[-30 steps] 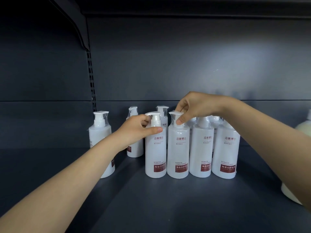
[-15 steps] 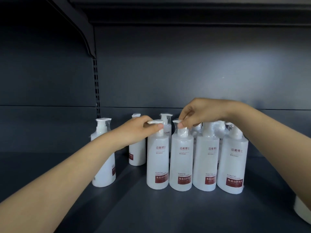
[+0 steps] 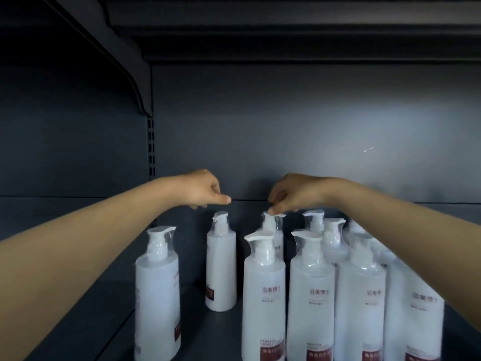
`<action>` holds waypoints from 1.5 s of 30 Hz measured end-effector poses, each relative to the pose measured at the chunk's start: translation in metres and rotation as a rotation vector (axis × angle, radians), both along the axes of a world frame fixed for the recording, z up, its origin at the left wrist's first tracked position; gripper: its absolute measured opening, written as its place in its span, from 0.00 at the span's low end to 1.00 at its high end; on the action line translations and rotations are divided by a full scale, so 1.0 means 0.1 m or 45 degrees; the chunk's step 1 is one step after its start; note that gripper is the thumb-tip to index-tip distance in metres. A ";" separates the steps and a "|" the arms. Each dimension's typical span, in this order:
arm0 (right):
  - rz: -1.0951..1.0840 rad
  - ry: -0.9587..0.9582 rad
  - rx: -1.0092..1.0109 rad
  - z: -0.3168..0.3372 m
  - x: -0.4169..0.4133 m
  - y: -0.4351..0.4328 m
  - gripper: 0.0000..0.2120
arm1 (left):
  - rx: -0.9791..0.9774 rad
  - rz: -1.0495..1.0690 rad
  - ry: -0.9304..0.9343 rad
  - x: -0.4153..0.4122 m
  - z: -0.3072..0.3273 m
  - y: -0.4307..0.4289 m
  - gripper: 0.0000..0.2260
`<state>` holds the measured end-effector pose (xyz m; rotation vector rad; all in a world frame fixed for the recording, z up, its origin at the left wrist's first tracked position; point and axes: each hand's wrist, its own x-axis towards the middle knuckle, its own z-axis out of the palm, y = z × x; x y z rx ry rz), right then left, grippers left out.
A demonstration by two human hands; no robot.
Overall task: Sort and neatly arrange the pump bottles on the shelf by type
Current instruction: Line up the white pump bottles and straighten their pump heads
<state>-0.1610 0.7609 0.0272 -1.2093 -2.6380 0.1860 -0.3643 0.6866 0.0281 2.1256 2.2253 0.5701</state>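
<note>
Several white pump bottles with dark red labels stand on the dark shelf (image 3: pixel 208 334). A front row runs from the middle bottle (image 3: pixel 263 295) to the right. One bottle (image 3: pixel 157 295) stands apart at the left, and another (image 3: pixel 221 269) stands further back. My left hand (image 3: pixel 205 191) hovers just above that rear bottle's pump, fingers curled, holding nothing. My right hand (image 3: pixel 294 194) pinches the pump head of a second-row bottle (image 3: pixel 272 222), which stands mostly hidden behind the front row.
More white bottles (image 3: pixel 333 235) crowd behind the front row at the right. The shelf's back panel (image 3: pixel 286 139) is close behind them. A bracket (image 3: pixel 130 74) and the upper shelf hang overhead at the left.
Both hands left the front-row pumps and reached further back. My left hand let go and now hovers over the rear-left bottle. My right hand took the pump of a second-row bottle.
</note>
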 end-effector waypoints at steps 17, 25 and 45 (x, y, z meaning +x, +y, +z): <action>0.015 0.077 -0.247 -0.08 -0.32 0.16 0.13 | -0.202 -0.205 -0.335 -0.19 -0.19 0.35 0.08; 0.086 0.187 -0.261 -0.03 -0.65 0.09 0.13 | -0.087 -0.137 -0.392 -0.56 -0.09 0.25 0.09; 0.087 0.131 -0.393 0.00 -0.79 0.25 0.13 | -0.405 -0.280 -0.523 -0.81 -0.12 0.35 0.11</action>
